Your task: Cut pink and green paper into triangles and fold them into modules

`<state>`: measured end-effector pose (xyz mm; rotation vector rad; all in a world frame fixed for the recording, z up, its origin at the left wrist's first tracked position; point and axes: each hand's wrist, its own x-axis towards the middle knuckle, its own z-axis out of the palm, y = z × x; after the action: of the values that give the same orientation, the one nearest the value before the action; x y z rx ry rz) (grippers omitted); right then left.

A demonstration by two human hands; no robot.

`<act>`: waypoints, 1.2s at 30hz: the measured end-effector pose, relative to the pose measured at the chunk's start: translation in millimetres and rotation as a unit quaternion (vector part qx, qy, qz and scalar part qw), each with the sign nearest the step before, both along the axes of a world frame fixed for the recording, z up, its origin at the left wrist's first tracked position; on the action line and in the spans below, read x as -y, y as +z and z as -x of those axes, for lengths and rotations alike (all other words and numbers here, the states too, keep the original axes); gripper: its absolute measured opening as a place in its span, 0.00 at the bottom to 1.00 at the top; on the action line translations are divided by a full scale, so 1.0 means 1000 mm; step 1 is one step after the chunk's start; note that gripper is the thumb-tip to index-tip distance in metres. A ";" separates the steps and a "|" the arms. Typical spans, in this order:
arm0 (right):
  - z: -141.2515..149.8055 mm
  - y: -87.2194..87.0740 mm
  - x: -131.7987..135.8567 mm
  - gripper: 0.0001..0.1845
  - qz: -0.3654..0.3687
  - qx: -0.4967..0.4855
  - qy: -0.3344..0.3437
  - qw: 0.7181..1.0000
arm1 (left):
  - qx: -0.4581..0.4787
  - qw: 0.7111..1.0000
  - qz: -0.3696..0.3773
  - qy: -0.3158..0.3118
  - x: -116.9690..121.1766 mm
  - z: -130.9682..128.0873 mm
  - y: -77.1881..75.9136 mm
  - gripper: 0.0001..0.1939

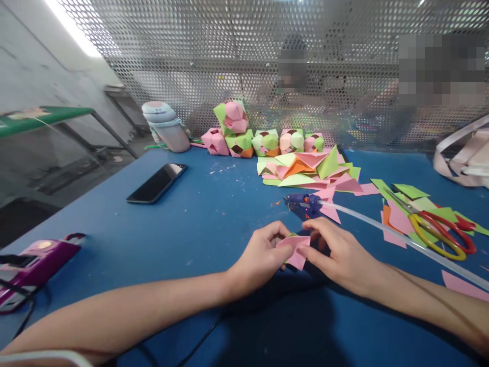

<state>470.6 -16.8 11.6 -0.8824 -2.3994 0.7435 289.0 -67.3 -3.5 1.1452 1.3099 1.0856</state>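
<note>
Between my two hands is a small folded paper piece [298, 261], pink with a bit of green showing at its top edge. My left hand [265, 250] grips its left side, thumb on the front and fingers behind. From the right, my right hand [336, 250] pinches the same piece with the thumb low on it; the fingertips behind are partly hidden. Just beyond my hands lies a blue glue gun [305, 201] with a long clear glue stick [367, 219] running out to the right.
Folded paper pieces [305, 171] pile up behind the glue gun, before a row of paper balls [265, 142]. Scissors [435, 229] rest on paper scraps at right. A phone [157, 184], a bottle [168, 130] and a purple power strip [38, 265] stand left. Perforated metal [237, 46] closes the back.
</note>
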 end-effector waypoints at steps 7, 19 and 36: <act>0.018 -0.010 -0.010 0.02 0.024 -0.080 0.011 0.996 | -0.020 1.000 -0.005 0.004 -0.004 0.002 0.000 0.07; 0.015 -0.013 -0.009 0.06 0.109 -0.121 -0.019 0.986 | 0.017 0.999 -0.024 0.022 -0.003 0.003 0.007 0.08; 0.017 -0.010 -0.006 0.06 0.157 -0.139 0.008 0.978 | -0.032 0.998 -0.022 0.039 -0.006 0.005 0.007 0.05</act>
<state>453.6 -11.0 1.8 -0.8156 -2.0767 1.1917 284.2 -61.6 3.9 1.1788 1.3971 1.1460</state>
